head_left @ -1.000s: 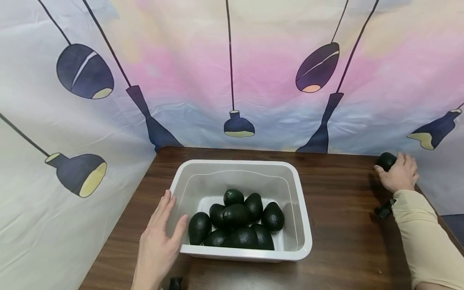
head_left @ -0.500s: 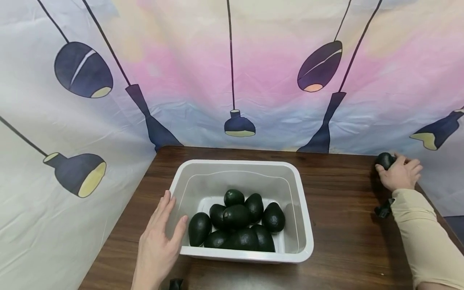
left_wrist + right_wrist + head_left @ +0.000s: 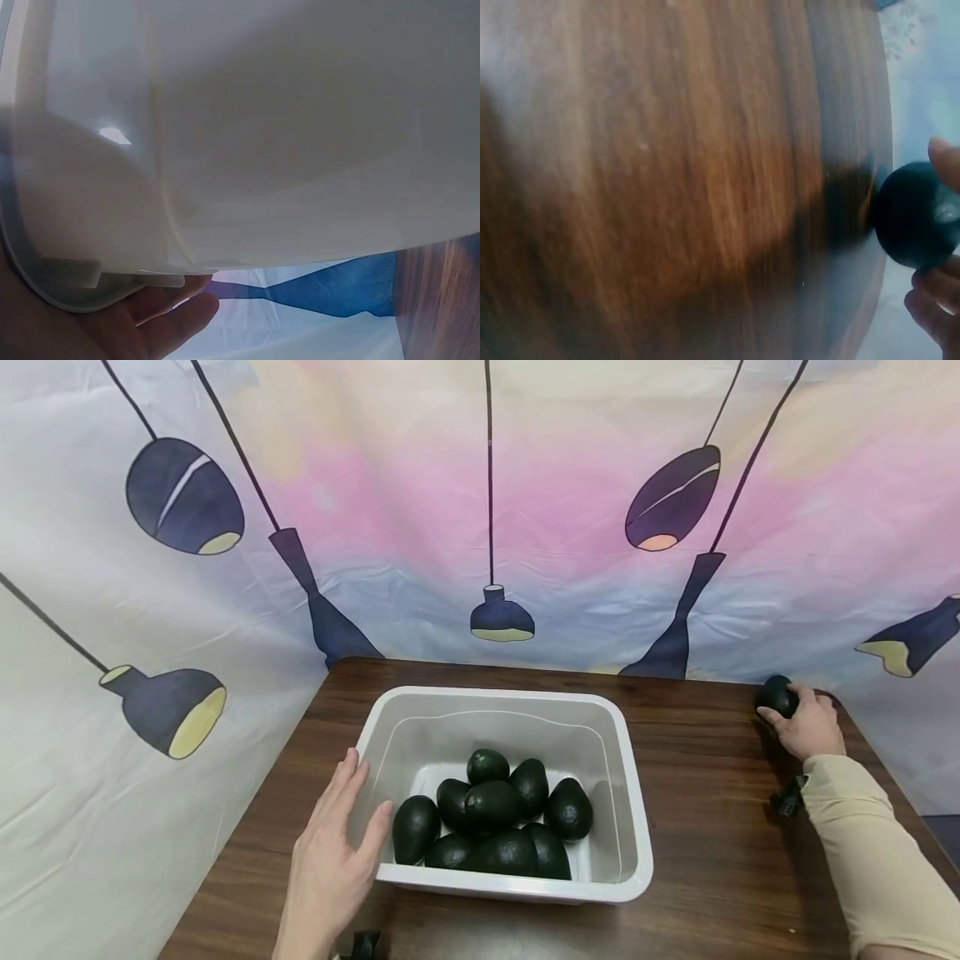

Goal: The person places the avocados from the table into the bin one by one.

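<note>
A dark green avocado (image 3: 776, 696) is at the far right corner of the table, with my right hand (image 3: 812, 727) gripping it between thumb and fingers. The right wrist view shows that avocado (image 3: 915, 214) with fingertips (image 3: 939, 300) against its side. My left hand (image 3: 328, 860) lies along the left side of a white plastic bin (image 3: 510, 884), fingers extended at its rim. Several more avocados (image 3: 491, 807) are heaped inside the bin. In the left wrist view the bin's outer wall (image 3: 300, 150) fills most of the picture, with fingers (image 3: 180, 322) under the rim.
The bin stands on a dark wood-grain table (image 3: 720, 827). Behind and to the left hangs a backdrop cloth (image 3: 405, 527) printed with lamps, right up to the table's back edge. A small black device (image 3: 787, 797) sits at the right wrist.
My right hand and its avocado have shifted slightly left, away from the table's right edge. The left hand has kept its place at the bin. The head view has moved slightly.
</note>
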{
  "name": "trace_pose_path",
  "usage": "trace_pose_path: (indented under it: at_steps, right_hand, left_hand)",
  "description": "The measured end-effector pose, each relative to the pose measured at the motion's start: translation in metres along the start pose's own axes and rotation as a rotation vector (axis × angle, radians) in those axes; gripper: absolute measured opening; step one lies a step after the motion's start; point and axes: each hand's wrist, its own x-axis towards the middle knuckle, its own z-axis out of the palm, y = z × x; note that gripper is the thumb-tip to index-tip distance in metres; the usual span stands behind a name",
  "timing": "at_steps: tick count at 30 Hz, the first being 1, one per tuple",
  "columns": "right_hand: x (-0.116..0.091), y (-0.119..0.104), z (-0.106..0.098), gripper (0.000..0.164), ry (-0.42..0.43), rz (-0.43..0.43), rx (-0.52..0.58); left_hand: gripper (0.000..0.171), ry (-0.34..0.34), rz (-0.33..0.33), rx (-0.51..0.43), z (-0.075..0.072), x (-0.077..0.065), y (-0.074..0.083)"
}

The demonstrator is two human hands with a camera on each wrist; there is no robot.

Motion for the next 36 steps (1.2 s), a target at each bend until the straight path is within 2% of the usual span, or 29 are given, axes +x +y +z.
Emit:
trace_pose_path:
  at_steps: [6,11,15,24,30,36]
  right_hand:
    - [-0.002,-0.009,0.003,0.067,0.027,0.062,0.014]
    - [-0.010,-0.009,0.005,0.070,0.043,0.114,0.077]
    - [-0.019,-0.012,0.004,0.070,0.093,0.133,0.142]
    - [-0.045,-0.042,-0.009,0.066,0.279,0.104,0.269]
    - [-0.063,-0.064,-0.018,0.063,0.387,0.072,0.313]
    - [-0.075,-0.083,-0.028,0.059,0.482,0.018,0.457]
  left_hand:
    - [0.054,0.009,0.012,0.000,0.001,0.000,-0.001]
    - [0.054,0.020,0.022,-0.003,0.001,0.000,-0.001]
    - [0.054,0.020,0.024,-0.002,0.002,0.001,-0.002]
    - [0.054,0.013,0.019,-0.006,0.002,0.002,-0.003]
    - [0.055,0.011,0.014,-0.004,0.002,0.002,-0.003]
    - [0.055,0.013,0.012,-0.011,0.002,0.001,-0.003]
